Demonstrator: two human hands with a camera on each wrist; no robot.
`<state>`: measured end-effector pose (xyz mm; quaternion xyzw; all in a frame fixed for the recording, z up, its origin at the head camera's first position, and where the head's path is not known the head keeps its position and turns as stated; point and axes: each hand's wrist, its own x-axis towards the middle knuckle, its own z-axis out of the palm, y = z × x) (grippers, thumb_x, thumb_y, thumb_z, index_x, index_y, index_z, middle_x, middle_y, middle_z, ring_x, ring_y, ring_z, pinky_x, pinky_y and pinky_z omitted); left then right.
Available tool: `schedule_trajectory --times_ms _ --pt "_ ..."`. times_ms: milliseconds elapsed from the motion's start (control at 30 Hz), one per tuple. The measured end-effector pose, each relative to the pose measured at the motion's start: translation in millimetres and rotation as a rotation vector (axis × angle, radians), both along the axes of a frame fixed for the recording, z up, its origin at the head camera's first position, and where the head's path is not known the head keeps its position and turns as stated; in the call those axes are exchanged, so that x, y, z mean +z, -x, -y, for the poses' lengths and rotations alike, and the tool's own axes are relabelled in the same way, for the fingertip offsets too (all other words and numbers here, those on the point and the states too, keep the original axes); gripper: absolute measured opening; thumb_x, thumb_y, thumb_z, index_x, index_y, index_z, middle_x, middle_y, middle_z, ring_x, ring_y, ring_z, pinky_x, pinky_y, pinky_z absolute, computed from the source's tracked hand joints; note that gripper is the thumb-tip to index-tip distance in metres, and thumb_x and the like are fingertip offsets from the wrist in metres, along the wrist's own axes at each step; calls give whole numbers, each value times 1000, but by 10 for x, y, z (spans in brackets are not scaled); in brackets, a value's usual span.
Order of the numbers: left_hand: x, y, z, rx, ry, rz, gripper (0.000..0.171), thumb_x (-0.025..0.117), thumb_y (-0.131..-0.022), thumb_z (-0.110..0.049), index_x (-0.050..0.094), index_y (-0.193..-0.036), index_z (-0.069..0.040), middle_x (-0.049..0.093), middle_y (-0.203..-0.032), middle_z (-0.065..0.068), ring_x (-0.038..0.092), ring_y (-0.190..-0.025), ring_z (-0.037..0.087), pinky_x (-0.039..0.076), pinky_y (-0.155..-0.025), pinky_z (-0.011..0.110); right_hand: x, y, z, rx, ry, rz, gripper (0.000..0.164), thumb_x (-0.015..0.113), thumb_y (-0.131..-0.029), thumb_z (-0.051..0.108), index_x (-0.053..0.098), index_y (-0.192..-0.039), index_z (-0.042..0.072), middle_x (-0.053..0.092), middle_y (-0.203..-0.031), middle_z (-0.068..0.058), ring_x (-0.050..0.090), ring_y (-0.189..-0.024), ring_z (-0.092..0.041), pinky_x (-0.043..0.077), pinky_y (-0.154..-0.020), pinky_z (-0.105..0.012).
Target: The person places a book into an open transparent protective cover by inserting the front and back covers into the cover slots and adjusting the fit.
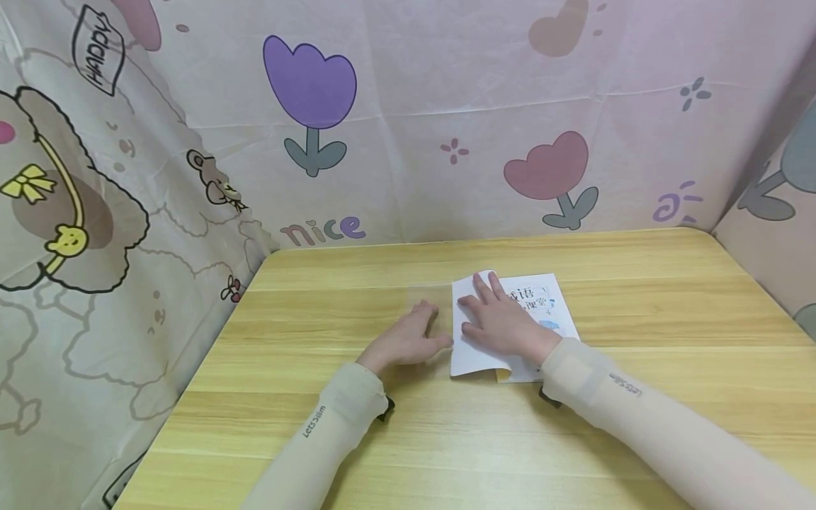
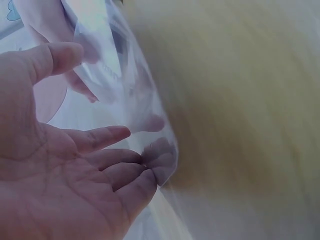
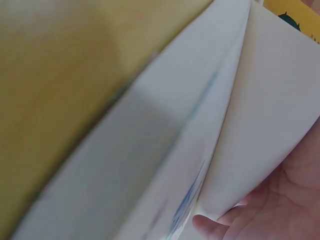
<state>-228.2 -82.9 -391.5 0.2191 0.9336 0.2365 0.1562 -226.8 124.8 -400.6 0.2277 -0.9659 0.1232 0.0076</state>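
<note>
A booklet (image 1: 561, 290) with Chinese characters on its title page lies on the table. Its white leaf (image 1: 470, 358) is folded over toward the left, with a bit of yellow (image 1: 503, 375) showing below. My right hand (image 1: 503, 326) rests on this leaf, fingers spread. A clear plastic sheet (image 2: 145, 95) extends from the booklet's left side. My left hand (image 1: 408, 340) is at that sheet, its fingers nearly straight and fingertips at the plastic. In the right wrist view, white pages (image 3: 270, 100) stand partly apart beside the right hand (image 3: 280, 200), and a yellow cover (image 3: 300, 20) shows behind.
The wooden table (image 1: 287, 425) extends around the booklet. Behind it hangs a printed cloth (image 1: 408, 142) with tulips, and another patterned cloth (image 1: 76, 340) hangs along the left side.
</note>
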Motion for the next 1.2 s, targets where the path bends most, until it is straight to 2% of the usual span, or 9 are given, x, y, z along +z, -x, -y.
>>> schedule_trajectory --times_ms 367,600,733,933,1100,1200 --pt "-18 5 -15 3 16 -10 79 55 -90 -46 30 -150 0 20 -155 19 12 -142 29 14 -112 40 16 1 121 -2 2 -30 51 47 -98 36 50 -141 9 8 -154 -25 0 -139 -46 13 -110 -53" --pt "-18 3 -13 5 11 -14 74 55 -91 -45 34 -148 -3 21 -154 19 13 -142 29 15 -112 41 2 18 161 20 6 -99 45 42 -101 28 52 -137 4 17 -150 -31 6 -137 -49 15 -110 -53" --pt "-18 8 -8 -2 2 -19 71 55 -92 -43 36 -147 -4 22 -154 20 13 -142 30 16 -112 41 12 23 169 37 38 -103 43 41 -102 24 51 -136 0 18 -149 -34 5 -137 -49 14 -111 -52" --pt "8 1 1 -15 -10 -21 72 56 -92 -42 35 -148 -2 22 -153 22 14 -141 31 16 -112 41 23 43 134 56 118 -42 44 41 -102 21 47 -138 -4 10 -150 -35 2 -137 -49 14 -110 -53" --pt "14 -9 1 -4 -9 -9 74 56 -92 -44 34 -149 -3 20 -154 21 13 -142 30 16 -112 40 70 55 64 47 219 86 54 45 -102 27 36 -145 -4 -5 -153 -30 -4 -139 -44 14 -110 -51" --pt "6 -13 3 4 -6 -10 75 57 -91 -44 33 -149 -3 20 -155 20 14 -142 30 15 -112 40 101 60 -5 37 252 155 64 47 -101 34 28 -150 -2 -11 -154 -26 0 -140 -41 17 -110 -49"
